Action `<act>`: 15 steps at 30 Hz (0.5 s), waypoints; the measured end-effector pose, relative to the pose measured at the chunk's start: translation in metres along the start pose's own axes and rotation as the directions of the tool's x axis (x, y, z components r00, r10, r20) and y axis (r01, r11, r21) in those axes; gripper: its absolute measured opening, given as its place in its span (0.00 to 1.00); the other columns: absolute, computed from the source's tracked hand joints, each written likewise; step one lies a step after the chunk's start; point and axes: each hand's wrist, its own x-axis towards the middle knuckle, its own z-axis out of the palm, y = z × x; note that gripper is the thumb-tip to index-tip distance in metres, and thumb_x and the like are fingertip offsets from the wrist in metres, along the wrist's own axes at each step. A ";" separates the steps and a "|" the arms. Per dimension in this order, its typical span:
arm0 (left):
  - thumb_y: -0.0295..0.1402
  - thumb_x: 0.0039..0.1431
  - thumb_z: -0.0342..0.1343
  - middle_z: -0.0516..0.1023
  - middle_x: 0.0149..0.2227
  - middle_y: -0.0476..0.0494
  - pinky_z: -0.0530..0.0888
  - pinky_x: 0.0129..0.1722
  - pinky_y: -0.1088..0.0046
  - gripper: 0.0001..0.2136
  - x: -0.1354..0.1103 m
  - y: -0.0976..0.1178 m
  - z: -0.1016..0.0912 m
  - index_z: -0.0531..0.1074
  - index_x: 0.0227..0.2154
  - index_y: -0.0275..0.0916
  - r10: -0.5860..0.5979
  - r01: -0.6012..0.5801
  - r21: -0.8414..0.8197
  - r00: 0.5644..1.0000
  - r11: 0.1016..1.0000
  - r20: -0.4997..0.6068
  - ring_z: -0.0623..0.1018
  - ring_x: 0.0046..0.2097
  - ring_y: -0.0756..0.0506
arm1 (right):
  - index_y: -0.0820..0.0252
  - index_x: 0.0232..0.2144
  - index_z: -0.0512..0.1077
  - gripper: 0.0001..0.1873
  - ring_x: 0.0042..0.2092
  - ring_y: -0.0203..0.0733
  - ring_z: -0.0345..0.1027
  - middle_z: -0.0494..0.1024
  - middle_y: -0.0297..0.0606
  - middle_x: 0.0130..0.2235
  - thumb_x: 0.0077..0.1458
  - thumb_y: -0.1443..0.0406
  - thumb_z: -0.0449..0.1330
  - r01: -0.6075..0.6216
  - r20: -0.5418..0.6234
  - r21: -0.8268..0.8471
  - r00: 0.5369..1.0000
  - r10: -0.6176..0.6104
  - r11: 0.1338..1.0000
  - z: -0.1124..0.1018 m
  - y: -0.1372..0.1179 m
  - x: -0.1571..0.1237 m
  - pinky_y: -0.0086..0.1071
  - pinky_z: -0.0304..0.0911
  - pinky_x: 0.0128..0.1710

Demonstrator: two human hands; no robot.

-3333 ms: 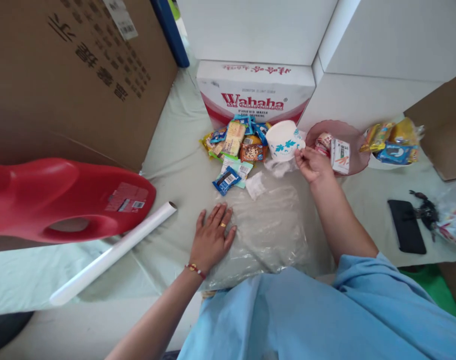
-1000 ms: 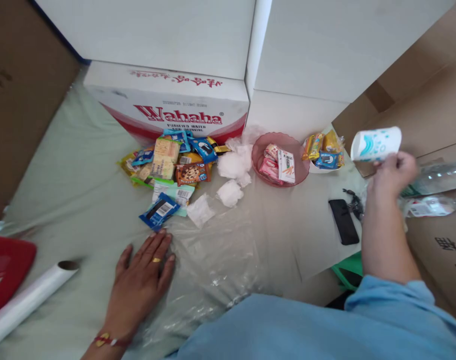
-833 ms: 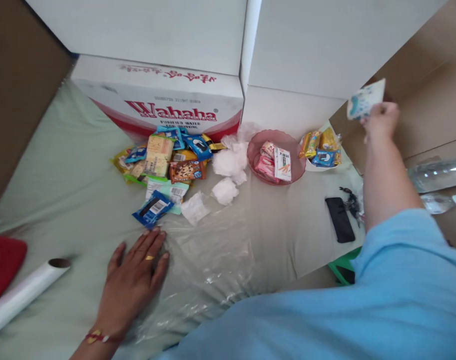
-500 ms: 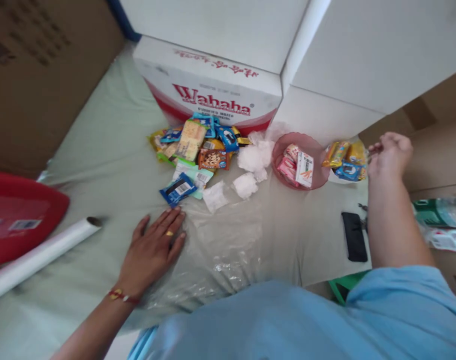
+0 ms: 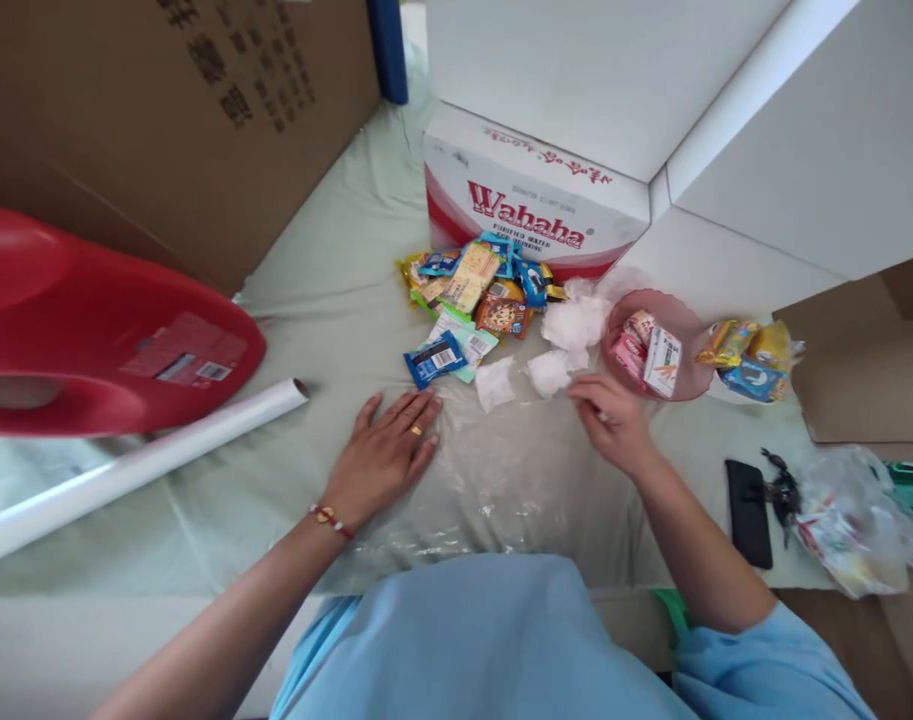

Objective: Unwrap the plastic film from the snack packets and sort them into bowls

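Note:
My left hand (image 5: pixel 385 455) lies flat on the clear plastic sheet (image 5: pixel 493 480), fingers spread, its tips just below a dark blue snack packet (image 5: pixel 435 359). My right hand (image 5: pixel 613 422) has its fingers curled together at the right edge of a white packet (image 5: pixel 547 373); whether they grip anything is hidden. Beside that packet lie another white packet (image 5: pixel 495 384) and a crumpled white one (image 5: pixel 574 322). Behind them is a heap of wrapped snacks, with a yellow cracker pack (image 5: pixel 472 277) and a brown cookie pack (image 5: pixel 503 315). A pink bowl (image 5: pixel 692 360) holds several small packs.
A white bowl (image 5: pixel 748 396) of snacks stands right of the pink one. A phone (image 5: pixel 748 512), keys (image 5: pixel 781 490) and a plastic bag (image 5: pixel 850 520) lie at right. On the left are a red jug (image 5: pixel 111 330) and a white roll (image 5: pixel 148 465). A Wahaha carton (image 5: pixel 535 200) stands behind.
My right hand has come leftward from beside the white bowl to the white packets. My left hand stays flat on the sheet. The view has shifted left.

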 end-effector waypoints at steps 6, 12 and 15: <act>0.43 0.76 0.41 0.63 0.74 0.42 0.49 0.75 0.43 0.26 -0.001 0.001 -0.002 0.62 0.72 0.46 0.002 -0.002 -0.001 1.000 1.000 0.002 0.65 0.74 0.37 | 0.56 0.51 0.80 0.15 0.57 0.51 0.73 0.75 0.49 0.62 0.68 0.66 0.57 0.278 0.387 -0.267 0.908 -0.162 0.923 0.106 -0.009 0.032 0.46 0.71 0.58; 0.43 0.77 0.41 0.62 0.75 0.43 0.48 0.75 0.43 0.26 -0.002 0.001 0.001 0.61 0.72 0.46 0.014 -0.014 -0.019 1.000 1.000 -0.014 0.63 0.75 0.39 | 0.62 0.49 0.81 0.17 0.61 0.59 0.71 0.77 0.58 0.60 0.68 0.65 0.53 0.089 0.173 -0.476 0.985 -0.007 0.875 0.075 0.040 0.032 0.57 0.65 0.64; 0.43 0.77 0.41 0.62 0.75 0.42 0.48 0.75 0.43 0.26 -0.001 0.000 0.002 0.61 0.73 0.46 0.010 -0.010 -0.032 1.000 0.999 -0.016 0.64 0.74 0.38 | 0.64 0.52 0.80 0.21 0.61 0.59 0.73 0.75 0.60 0.63 0.68 0.60 0.53 -0.025 0.058 -0.447 0.997 0.056 0.894 0.054 0.047 0.032 0.54 0.68 0.62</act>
